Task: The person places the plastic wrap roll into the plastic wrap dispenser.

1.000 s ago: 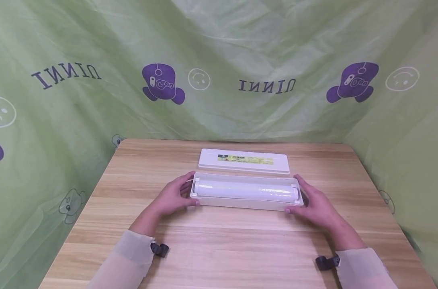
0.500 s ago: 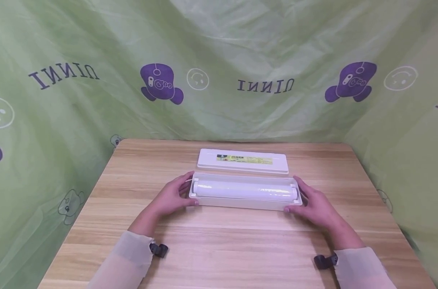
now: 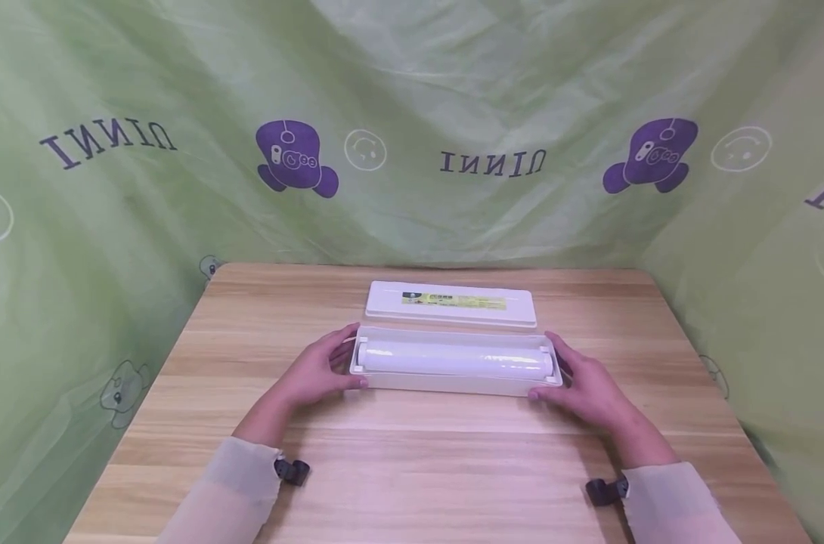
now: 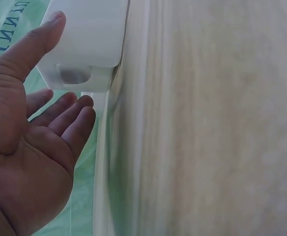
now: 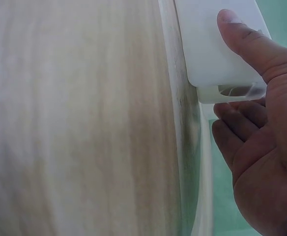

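A long white cling film box (image 3: 446,384) lies open-topped on the table, with a glossy white roll of film (image 3: 453,359) inside it. My left hand (image 3: 317,370) holds the box's left end, thumb on the front wall and fingers toward the end and back. At the right end my right hand (image 3: 589,389) does the same. Both wrist views show a thumb against the front wall, with the left fingers (image 4: 67,115) and right fingers (image 5: 234,128) loosely bent by the box's notched ends. Behind the box lies its white lid (image 3: 385,298), bearing a yellow-green label.
The wood-grain table (image 3: 419,468) reaches back to a green curtain (image 3: 398,219) with purple bear prints. That curtain also hangs along both sides. A small black mount (image 3: 292,472) sits on the left wrist, and another black mount (image 3: 605,491) on the right.
The whole head view has shifted slightly to the left in the picture. Both hands keep their places at the ends of the box; the box and lid stay where they were.
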Motion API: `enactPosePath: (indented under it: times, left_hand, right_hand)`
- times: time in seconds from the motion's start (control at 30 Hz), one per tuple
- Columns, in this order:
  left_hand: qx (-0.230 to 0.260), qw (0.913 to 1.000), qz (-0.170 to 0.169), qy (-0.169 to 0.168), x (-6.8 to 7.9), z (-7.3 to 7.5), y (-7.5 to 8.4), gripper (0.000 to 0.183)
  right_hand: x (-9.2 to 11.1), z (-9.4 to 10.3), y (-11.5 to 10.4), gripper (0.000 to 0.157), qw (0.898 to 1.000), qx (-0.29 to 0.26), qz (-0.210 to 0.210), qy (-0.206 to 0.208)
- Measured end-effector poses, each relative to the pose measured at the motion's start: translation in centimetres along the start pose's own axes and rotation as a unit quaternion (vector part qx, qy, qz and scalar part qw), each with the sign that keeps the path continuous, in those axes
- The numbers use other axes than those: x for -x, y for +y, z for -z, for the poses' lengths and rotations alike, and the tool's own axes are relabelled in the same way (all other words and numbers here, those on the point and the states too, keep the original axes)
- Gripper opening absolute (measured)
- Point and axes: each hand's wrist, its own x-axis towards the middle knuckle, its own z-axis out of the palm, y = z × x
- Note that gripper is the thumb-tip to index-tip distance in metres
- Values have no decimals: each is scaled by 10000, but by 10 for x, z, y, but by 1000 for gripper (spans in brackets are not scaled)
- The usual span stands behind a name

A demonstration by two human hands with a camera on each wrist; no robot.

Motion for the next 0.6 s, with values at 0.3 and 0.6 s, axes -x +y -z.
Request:
enactPosePath:
  times: [0.3, 0.6]
  left_hand:
    - [59, 9999, -137, -53, -1, 3, 0, 110]
    - [-67, 9996, -225, 179, -6, 8, 3, 87]
  right_hand:
    - [-1, -2, 0, 123, 10000, -81, 2, 45]
    - [-1, -3, 0, 125, 9999, -98, -63, 6]
